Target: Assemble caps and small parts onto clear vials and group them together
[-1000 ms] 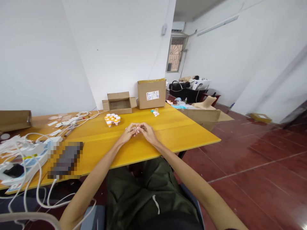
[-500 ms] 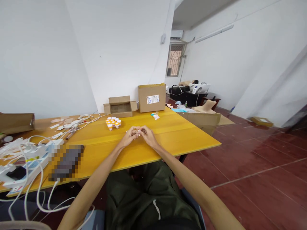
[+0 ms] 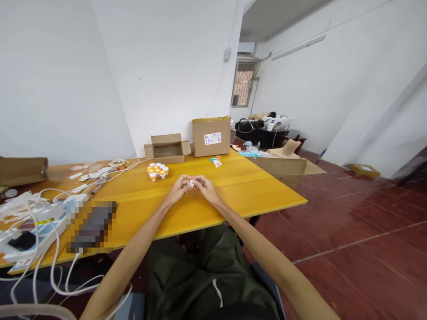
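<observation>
Over the yellow table, my left hand [image 3: 179,189] and my right hand [image 3: 206,187] meet, fingers bent and closed toward each other. Between their fingertips is a small white thing with dark marks [image 3: 191,182], gripped from both sides. It is too small to name its kind. Beyond my left hand stands a cluster of small orange bottles with white caps [image 3: 157,170]. Past my right hand lie some small white and green pieces [image 3: 216,162].
An open cardboard box [image 3: 167,151] and a closed, labelled carton [image 3: 212,138] stand at the table's back. Cables and a power strip [image 3: 50,231] spread over the left side, beside a blurred dark object [image 3: 94,226]. The table's [image 3: 263,195] right edge borders red floor.
The small white thing now shows more of its marked face between my fingertips. My hands have shifted only slightly around it.
</observation>
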The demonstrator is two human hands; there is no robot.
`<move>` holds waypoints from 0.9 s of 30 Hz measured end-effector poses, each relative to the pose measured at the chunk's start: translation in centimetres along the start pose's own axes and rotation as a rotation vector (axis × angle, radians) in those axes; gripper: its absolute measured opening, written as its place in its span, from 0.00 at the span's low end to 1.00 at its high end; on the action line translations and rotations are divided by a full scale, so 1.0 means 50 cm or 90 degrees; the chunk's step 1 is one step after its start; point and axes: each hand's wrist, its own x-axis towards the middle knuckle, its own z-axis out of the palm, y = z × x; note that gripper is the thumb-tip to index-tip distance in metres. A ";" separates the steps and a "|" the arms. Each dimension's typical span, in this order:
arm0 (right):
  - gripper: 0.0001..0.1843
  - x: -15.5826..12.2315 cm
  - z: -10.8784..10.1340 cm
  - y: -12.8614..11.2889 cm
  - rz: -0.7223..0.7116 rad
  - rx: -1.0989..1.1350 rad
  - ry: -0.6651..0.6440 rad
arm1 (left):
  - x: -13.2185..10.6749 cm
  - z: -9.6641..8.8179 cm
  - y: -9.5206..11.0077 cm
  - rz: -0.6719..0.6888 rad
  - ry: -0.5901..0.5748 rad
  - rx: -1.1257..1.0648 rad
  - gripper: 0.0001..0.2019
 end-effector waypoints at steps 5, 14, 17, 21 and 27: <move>0.18 0.004 -0.006 0.008 0.023 -0.003 -0.010 | 0.000 0.000 0.001 0.003 -0.004 -0.003 0.19; 0.16 0.002 -0.009 0.009 0.052 0.005 -0.010 | 0.000 -0.001 -0.002 0.010 -0.003 0.019 0.18; 0.15 0.003 -0.009 0.008 0.048 0.009 -0.011 | 0.001 -0.001 -0.004 0.013 -0.007 0.021 0.19; 0.14 0.003 -0.007 0.010 0.036 0.004 -0.004 | 0.001 0.002 -0.003 0.019 -0.006 0.018 0.21; 0.13 0.003 -0.005 0.010 0.028 0.004 0.001 | -0.001 0.003 0.000 0.029 -0.005 0.027 0.21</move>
